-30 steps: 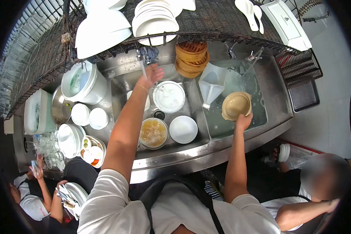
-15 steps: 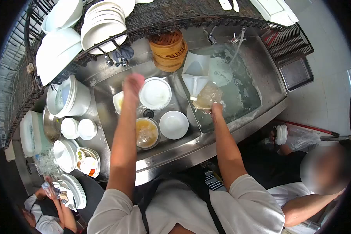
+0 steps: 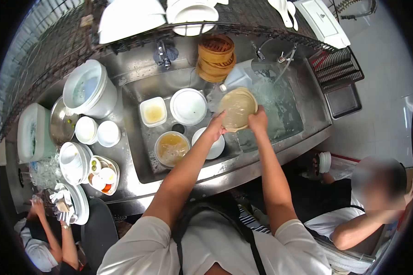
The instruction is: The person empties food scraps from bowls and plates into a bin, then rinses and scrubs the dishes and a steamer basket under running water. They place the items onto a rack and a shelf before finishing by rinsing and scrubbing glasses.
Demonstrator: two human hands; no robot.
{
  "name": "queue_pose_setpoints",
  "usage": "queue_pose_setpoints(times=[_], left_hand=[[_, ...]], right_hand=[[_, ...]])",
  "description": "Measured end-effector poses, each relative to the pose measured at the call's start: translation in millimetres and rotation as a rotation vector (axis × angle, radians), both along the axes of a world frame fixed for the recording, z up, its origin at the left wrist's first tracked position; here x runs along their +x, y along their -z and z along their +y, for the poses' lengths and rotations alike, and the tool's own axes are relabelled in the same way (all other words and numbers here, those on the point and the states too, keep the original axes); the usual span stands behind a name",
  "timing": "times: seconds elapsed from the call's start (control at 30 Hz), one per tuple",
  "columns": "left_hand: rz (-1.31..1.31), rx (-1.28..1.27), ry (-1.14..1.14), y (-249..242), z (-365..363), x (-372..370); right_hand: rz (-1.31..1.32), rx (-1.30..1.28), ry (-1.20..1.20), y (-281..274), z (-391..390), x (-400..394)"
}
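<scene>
A round beige bowl (image 3: 238,107), wet and shiny, is tilted over the divider between the two sink basins. My left hand (image 3: 217,127) grips its lower left rim, and my right hand (image 3: 258,120) holds the right side. Just behind the bowl, a translucent plastic jug (image 3: 241,77) leans in the water-filled basin. Below my left hand, a white bowl (image 3: 209,144) is partly covered by my wrist. Beside it in the left basin are a bowl of cloudy yellowish liquid (image 3: 172,149), a white round dish (image 3: 188,107) and a square dish with yellow liquid (image 3: 153,112).
Bamboo steamers (image 3: 215,57) stand behind the divider. A white bucket (image 3: 88,89) and several stacked dishes (image 3: 73,162) occupy the left counter. Overhead runs a dark rack (image 3: 243,13) with crockery. One person (image 3: 376,197) is close on my right, another (image 3: 39,243) at lower left.
My left hand has come from the left basin to the beige bowl's rim. The bowl has been raised out of the water and moved toward the divider. My view has shifted left.
</scene>
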State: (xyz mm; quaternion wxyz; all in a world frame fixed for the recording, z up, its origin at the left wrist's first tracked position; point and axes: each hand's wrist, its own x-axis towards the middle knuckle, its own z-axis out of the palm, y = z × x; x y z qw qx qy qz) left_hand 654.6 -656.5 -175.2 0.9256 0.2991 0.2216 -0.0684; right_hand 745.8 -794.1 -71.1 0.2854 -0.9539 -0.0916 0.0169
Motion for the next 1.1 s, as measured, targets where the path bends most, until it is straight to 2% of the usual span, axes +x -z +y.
queue_pose_setpoints(times=[0.07,0.1,0.13,0.17,0.2,0.27,0.3,0.37,0.4,0.5,0.6,0.7,0.8,0.9,0.93,1.0,1.07,1.1], left_hand=[[-0.003,-0.022,-0.002,-8.2,-2.8,-5.2],[0.041,-0.023,-0.048,-12.3,-8.6,-5.2],[0.085,-0.025,-0.094,-26.3,-14.4,-5.9],[0.082,0.125,-0.103,-0.9,34.9,23.5],[0.079,0.283,-0.103,26.4,94.8,49.7],[0.132,0.76,-0.171,24.5,109.3,55.6],[0.095,1.038,-0.115,8.4,105.7,57.6],[0.014,1.591,0.013,-43.9,94.2,46.9],[0.053,1.652,0.069,-59.3,82.9,49.6],[0.158,1.789,0.243,-96.3,32.5,77.1],[0.147,1.852,0.356,-82.2,1.6,112.2],[0.195,1.919,0.406,-46.8,-18.8,149.1],[0.253,1.857,0.451,-11.1,-31.8,172.6],[0.306,1.658,0.418,23.9,-41.2,178.2],[0.323,1.58,0.394,39.7,-43.3,177.2],[0.376,0.973,0.12,106.9,-49.8,177.9],[0.481,0.622,-0.057,129.9,-57.2,179.2],[0.566,0.581,-0.09,129.7,-63.4,185.9]], right_hand=[[0.042,0.012,0.026,-14.0,-0.1,-9.7],[0.15,0.165,0.035,-5.0,-7.6,-3.1],[0.031,0.174,-0.066,-11.8,8.8,-15.4],[-0.09,0.178,-0.165,-18.7,25.2,-27.8],[-0.436,0.035,-0.36,-39.6,71.2,-64.0],[-0.379,0.202,-0.205,-10.2,66.0,-49.8],[-0.349,0.285,-0.13,8.8,59.5,-36.5],[-0.128,0.429,0.085,38.5,41.3,-6.2],[-0.015,0.502,0.192,56.4,31.0,10.0],[0.159,0.592,0.213,144.2,-2.6,63.9],[0.48,0.666,0.135,154.5,-19.4,82.5],[0.838,0.389,0.035,192.4,-44.4,128.2],[0.909,0.435,0.031,183.7,-62.2,146.3],[0.816,-0.094,-0.153,156.3,-70.7,189.0],[0.786,-0.127,-0.119,148.0,-70.5,201.9],[0.727,-0.193,-0.058,129.7,-64.1,217.1],[0.289,-0.267,-0.164,97.3,-55.2,199.2],[0.067,-0.291,-0.216,79.0,-49.7,188.3]])
